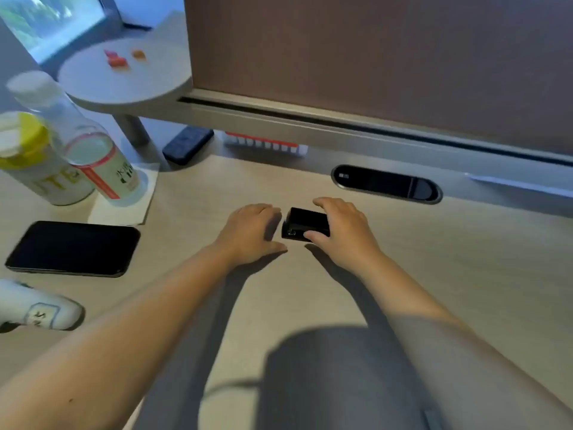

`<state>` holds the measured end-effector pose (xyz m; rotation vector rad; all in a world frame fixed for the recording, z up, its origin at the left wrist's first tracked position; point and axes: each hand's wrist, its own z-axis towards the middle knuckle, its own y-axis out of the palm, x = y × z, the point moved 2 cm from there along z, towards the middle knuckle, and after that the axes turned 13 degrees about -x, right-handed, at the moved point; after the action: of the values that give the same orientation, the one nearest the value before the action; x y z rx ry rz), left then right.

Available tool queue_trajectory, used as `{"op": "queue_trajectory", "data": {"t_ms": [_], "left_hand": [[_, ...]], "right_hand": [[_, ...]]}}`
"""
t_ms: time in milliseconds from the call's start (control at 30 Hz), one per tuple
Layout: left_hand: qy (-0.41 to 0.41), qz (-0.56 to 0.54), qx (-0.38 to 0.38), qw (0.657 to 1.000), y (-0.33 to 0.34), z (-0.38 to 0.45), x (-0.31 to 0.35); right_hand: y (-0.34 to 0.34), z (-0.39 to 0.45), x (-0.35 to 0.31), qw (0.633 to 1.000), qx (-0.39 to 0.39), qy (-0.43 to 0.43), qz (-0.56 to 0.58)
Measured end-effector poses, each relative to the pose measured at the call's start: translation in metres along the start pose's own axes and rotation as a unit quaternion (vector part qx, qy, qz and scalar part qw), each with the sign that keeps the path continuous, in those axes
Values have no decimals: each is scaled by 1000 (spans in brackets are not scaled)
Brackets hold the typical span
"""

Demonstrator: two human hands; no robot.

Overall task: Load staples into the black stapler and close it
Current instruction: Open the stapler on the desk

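Note:
A small black stapler (305, 224) lies on the light wooden desk (434, 259) near the middle. My right hand (341, 231) is on it, thumb on its near side and fingers over its far right end. My left hand (252, 232) rests palm down on the desk just left of the stapler, fingers curled; whether it touches the stapler I cannot tell. A strip of staples is not visible. A red and white strip (266, 142) lies at the back under the partition.
A black phone (74, 248) lies at the left. Two bottles (90, 147) stand at the far left on a paper napkin. A white object (40, 308) lies at the left edge. An oval cable port (387, 184) sits behind the stapler. A brown partition (372, 57) closes the back.

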<state>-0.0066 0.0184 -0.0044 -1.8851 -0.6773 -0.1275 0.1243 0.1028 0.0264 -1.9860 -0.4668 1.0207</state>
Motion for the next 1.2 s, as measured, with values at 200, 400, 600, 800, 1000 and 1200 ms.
{"op": "queue_trajectory", "data": {"t_ms": [200, 400, 600, 800, 1000, 1200], "left_hand": [[27, -120, 99, 987, 14, 22, -13], [28, -152, 114, 981, 17, 29, -17], [19, -160, 111, 981, 18, 24, -14], [32, -136, 104, 985, 17, 23, -14], [33, -114, 113, 986, 20, 21, -14], [32, -96, 115, 988, 24, 18, -12]], "right_hand": [[15, 18, 5, 997, 30, 10, 71], [14, 20, 7, 991, 56, -13, 117], [5, 10, 9, 939, 104, -34, 325], [4, -8, 16, 919, 224, -29, 323], [3, -22, 27, 890, 303, 10, 341], [5, -27, 45, 807, 372, 74, 453]]}}
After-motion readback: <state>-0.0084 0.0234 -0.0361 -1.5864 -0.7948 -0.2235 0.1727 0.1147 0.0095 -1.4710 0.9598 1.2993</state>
